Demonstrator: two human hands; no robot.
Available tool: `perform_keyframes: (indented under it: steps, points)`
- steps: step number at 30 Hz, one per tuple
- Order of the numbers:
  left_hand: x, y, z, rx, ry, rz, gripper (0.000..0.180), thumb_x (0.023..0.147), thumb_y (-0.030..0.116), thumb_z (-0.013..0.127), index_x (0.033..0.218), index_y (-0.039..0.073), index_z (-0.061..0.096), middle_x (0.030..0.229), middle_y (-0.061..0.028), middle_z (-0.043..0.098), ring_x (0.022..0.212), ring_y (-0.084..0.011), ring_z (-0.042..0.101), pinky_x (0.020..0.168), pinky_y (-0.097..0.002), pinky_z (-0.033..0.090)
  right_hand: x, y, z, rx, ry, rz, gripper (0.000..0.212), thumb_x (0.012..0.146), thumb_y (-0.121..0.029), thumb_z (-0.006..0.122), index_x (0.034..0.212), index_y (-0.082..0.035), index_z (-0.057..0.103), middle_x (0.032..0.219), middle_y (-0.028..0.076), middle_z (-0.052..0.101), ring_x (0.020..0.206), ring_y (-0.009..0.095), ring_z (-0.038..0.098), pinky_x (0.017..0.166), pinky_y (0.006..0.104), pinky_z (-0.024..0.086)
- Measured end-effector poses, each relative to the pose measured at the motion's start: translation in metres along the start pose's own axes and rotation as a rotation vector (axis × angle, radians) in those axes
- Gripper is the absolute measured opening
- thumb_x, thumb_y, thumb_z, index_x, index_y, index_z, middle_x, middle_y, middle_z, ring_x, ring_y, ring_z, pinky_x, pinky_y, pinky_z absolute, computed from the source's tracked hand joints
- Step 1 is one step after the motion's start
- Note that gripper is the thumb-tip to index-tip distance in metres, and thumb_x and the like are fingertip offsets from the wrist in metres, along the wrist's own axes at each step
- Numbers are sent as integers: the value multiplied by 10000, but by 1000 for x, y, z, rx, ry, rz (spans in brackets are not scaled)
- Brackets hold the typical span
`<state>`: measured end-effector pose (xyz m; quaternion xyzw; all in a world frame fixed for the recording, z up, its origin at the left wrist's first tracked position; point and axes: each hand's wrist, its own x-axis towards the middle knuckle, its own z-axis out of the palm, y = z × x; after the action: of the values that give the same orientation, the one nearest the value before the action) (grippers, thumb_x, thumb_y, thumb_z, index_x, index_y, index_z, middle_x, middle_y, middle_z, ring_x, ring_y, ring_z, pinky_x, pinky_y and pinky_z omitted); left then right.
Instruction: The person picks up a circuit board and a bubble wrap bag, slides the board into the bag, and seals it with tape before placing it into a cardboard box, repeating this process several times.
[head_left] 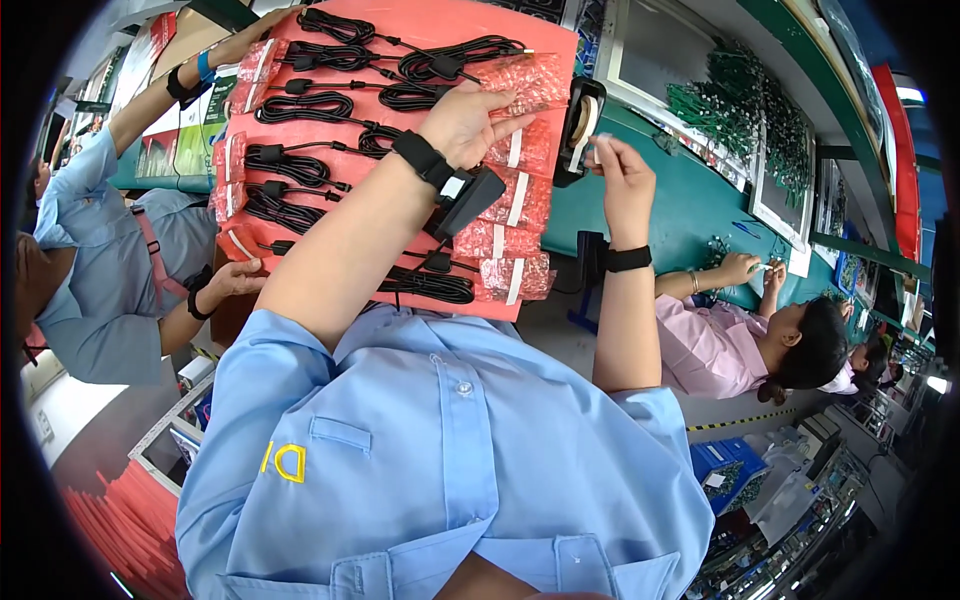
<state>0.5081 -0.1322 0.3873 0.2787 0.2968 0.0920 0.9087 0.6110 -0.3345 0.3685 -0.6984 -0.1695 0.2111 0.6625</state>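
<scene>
My left hand (466, 126) reaches over a pink foam sheet (400, 20), fingers apart and empty, by a red bubble-wrap packet (525, 80). Black coiled cables (300, 108) lie in rows on the sheet, their ends in bubble-wrap packets. White tape strips (517, 200) cross several packets on the right side. My right hand (628, 190) is raised beside a black tape dispenser (568, 165), thumb and fingers pinched on a small whitish piece of tape (598, 150). A black box-shaped device (468, 203) sits at my left wrist, hiding part of the cables below.
At the left, a co-worker in blue has one hand (232, 283) at the sheet's edge and another near its far corner. A person in pink (715, 345) works at the green bench (640, 215) on the right. Trays of green wired parts (740, 110) stand beyond the dispenser.
</scene>
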Motion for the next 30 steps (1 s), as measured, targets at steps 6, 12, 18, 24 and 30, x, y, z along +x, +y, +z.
perform_keyframes:
  steps: [6, 12, 18, 24, 30]
  points:
    - [-1, -5, 8, 89, 6, 86, 115, 934, 4, 491, 995, -70, 555, 1038, -148, 615, 935, -245, 639, 878, -355, 551, 18, -58, 72, -93, -188, -78, 496, 885, -176, 662, 1294, 39, 479, 806, 83, 666, 719, 108, 629, 634, 240, 499]
    - [1, -4, 0, -6, 46, 68, 113, 914, -24, 482, 984, -58, 564, 1006, -153, 630, 901, -239, 645, 861, -367, 551, 21, -58, 74, -720, -97, -167, 624, 827, -205, 714, 1363, -50, 436, 815, 100, 653, 678, 141, 603, 596, 270, 469]
    - [-7, 9, 11, 18, 52, 69, 95, 874, -28, 508, 956, -37, 553, 929, -147, 617, 833, -257, 641, 793, -385, 553, 48, -59, 54, -1012, -210, -968, 496, 756, -286, 742, 1207, -124, 614, 972, 84, 659, 832, 186, 590, 688, 345, 454]
    - [-12, 16, 7, 32, 90, 78, 123, 861, -16, 512, 964, -46, 572, 926, -146, 621, 806, -264, 649, 746, -385, 551, 72, -71, 57, -1079, -529, -1133, 470, 729, -316, 737, 1148, -120, 651, 1102, 51, 631, 1047, 250, 567, 845, 377, 456]
    - [-18, 9, 19, 208, 89, 106, 140, 842, 31, 561, 958, -40, 594, 862, -131, 647, 776, -227, 658, 700, -330, 543, 80, -79, 63, -931, -818, -775, 507, 708, -214, 771, 1173, -89, 613, 1139, 96, 611, 1100, 288, 568, 920, 350, 452]
